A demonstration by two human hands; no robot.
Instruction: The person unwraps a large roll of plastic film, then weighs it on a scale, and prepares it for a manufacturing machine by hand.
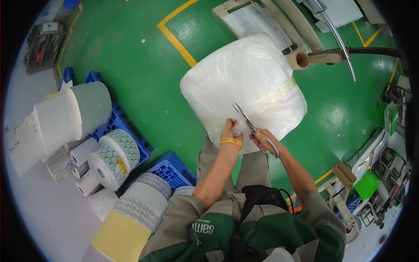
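A large bundle (238, 74) wrapped in white translucent film lies in front of my legs, with a label (286, 89) on its right side. My left hand (232, 131), with a yellow wristband (231, 141), is closed on a gathered bit of clear film (239, 127) at the bundle's near edge. Metal scissors (247, 118) are in my right hand (262, 139), just right of the left one. Their blades point up and left over the film and look slightly apart. The handle loop sticks out beyond my right fingers.
Printed rolls (115, 159) and blue plastic pallets (168, 170) stand at the left. A cardboard tube (298, 60) on a metal arm is beyond the bundle's right corner, near a steel rod (338, 39). A machine frame and a green bin (367, 185) are at the right.
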